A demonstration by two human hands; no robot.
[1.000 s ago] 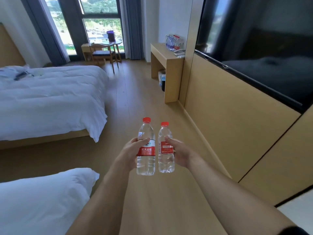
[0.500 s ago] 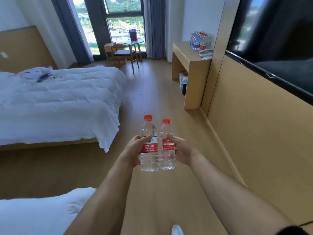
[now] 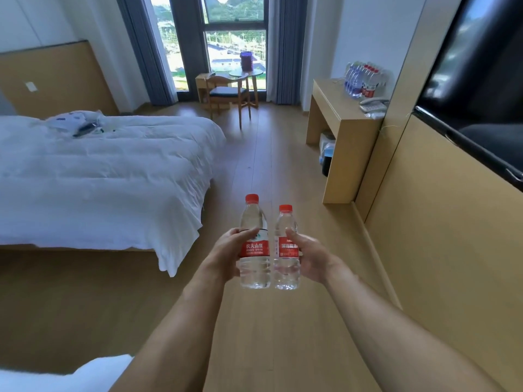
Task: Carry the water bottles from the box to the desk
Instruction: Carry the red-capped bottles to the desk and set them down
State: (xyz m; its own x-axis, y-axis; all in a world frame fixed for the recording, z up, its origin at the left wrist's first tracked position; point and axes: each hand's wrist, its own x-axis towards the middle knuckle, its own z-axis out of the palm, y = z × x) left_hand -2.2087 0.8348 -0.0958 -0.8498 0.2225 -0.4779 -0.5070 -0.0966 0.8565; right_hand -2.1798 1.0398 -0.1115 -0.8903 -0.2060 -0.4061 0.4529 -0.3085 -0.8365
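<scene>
Left hand [image 3: 226,254] grips the taller red-capped water bottle [image 3: 254,244]; right hand [image 3: 310,257] grips the shorter red-capped bottle [image 3: 286,250]. Both bottles are upright, just beside each other between the hands, above the wooden floor [image 3: 271,154]. Far ahead and right of the right hand, the bench [image 3: 336,108] carries grouped bottles [image 3: 363,80].

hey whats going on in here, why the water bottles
A person is carrying two red-capped water bottles through a hotel room, one in each hand. The left hand grips the taller bottle and the right hand grips the shorter bottle, both upright and side by side. Ahead on the right stands the desk, where a cluster of bottles stands at the back beside a telephone. Neither carried bottle is at the desk yet.
</scene>
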